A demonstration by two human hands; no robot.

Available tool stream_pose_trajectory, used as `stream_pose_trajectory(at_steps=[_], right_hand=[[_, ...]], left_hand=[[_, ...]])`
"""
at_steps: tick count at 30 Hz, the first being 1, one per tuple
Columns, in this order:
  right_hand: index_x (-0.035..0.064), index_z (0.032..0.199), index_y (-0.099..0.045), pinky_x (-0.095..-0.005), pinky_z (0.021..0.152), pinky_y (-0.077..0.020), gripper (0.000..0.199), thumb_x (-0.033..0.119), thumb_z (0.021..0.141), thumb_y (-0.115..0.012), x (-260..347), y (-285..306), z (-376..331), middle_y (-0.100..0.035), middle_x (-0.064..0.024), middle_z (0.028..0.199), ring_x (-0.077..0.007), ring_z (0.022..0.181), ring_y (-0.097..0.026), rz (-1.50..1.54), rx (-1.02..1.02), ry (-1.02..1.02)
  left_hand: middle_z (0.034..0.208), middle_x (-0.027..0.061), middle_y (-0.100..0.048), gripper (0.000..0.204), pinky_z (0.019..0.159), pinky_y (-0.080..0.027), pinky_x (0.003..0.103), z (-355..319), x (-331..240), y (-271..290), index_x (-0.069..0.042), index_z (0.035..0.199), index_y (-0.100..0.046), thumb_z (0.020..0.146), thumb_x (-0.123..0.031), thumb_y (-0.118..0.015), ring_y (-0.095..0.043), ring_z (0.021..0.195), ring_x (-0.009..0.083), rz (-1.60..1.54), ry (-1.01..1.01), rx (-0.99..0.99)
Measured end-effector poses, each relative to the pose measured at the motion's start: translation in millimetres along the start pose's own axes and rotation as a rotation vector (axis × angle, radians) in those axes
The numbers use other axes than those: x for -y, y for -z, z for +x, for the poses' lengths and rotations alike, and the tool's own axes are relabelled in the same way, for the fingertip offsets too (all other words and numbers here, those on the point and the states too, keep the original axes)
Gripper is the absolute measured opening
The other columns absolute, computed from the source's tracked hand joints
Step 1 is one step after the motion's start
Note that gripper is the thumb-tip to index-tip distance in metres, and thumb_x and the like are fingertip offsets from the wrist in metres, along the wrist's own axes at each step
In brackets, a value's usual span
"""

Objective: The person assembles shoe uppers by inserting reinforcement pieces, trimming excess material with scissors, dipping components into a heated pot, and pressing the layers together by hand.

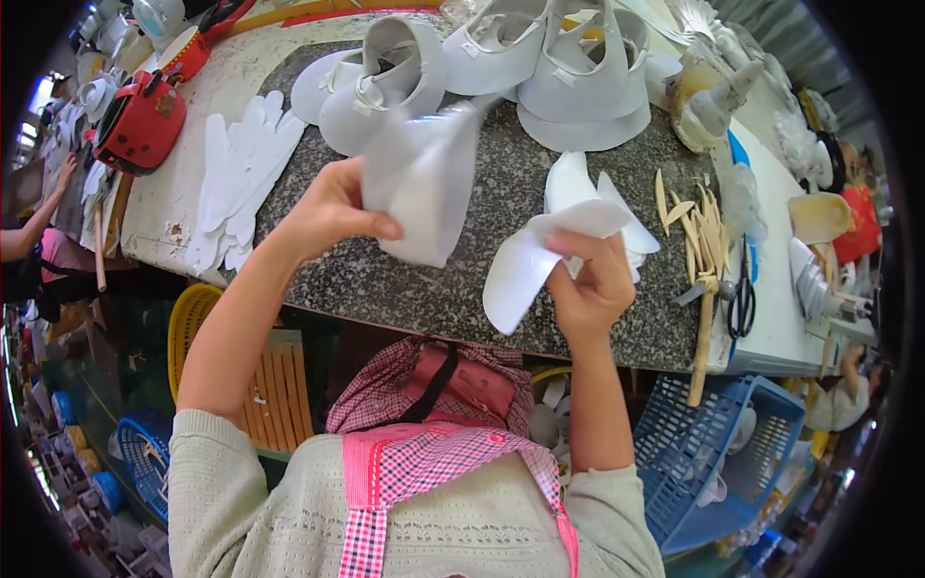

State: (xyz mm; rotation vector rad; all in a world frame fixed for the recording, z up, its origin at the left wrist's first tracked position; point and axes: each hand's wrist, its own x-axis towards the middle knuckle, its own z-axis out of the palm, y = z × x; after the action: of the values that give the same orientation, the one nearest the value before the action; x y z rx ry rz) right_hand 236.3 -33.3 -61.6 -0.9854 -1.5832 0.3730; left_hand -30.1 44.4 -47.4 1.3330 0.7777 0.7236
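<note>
My left hand (337,207) is closed on a white shoe upper (424,188), raised above the speckled stone slab (385,299) and smeared by motion. Thumb and fingers of my right hand (595,275) pinch a thin, curved white shoe piece (520,275) with rounded ends. Just behind that hand lie more loose white pieces (570,178), partly covered by the held one. At the far side of the slab, several white shoe uppers with small ties (583,91) stand close together, some stacked.
White sole-shaped pieces (241,169) lie left, near a red container (145,120). On the right are a hammer (703,337), black-handled scissors (742,303), thin pale strips (710,226) and a glue-crusted pot (708,101). A blue crate (674,462) stands below the table's right edge.
</note>
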Motion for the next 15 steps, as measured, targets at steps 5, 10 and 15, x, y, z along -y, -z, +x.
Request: stream_pose_trajectory(at_steps=[5, 10, 15], right_hand=[[-0.0018, 0.083, -0.061, -0.0259, 0.079, -0.0437, 0.008, -0.001, 0.076, -0.065, -4, -19, -25, -0.06, -0.0042, 0.086, -0.0121, 0.081, -0.058, 0.477, -0.109, -0.608], [0.0028, 0.073, -0.051, -0.0343, 0.075, -0.054, 0.015, 0.002, 0.076, -0.065, 14, -32, -25, -0.061, -0.0147, 0.097, -0.0247, 0.091, -0.061, 0.933, -0.142, -0.797], [0.0047, 0.069, -0.052, -0.0301, 0.071, -0.051, 0.022, 0.002, 0.069, -0.074, 30, -62, -25, -0.056, -0.0147, 0.099, -0.0215, 0.084, -0.061, 0.829, -0.065, -0.549]], left_hand=[[0.095, 0.012, -0.066, 0.01, 0.084, -0.046, 0.033, -29, 28, 36, -0.005, 0.078, -0.057, 0.077, -0.008, -0.067, -0.062, 0.094, 0.0211, -0.018, 0.11, 0.305], [0.091, 0.0083, -0.067, 0.015, 0.102, -0.035, 0.037, -47, 20, 41, -0.008, 0.094, -0.069, 0.082, -0.012, -0.06, -0.063, 0.093, 0.0222, 0.198, -0.06, 0.284], [0.097, 0.0089, -0.066, 0.018, 0.092, -0.044, 0.035, -42, 15, 40, -0.004, 0.09, -0.067, 0.074, -0.011, -0.061, -0.059, 0.102, 0.0221, 0.443, -0.014, 0.308]])
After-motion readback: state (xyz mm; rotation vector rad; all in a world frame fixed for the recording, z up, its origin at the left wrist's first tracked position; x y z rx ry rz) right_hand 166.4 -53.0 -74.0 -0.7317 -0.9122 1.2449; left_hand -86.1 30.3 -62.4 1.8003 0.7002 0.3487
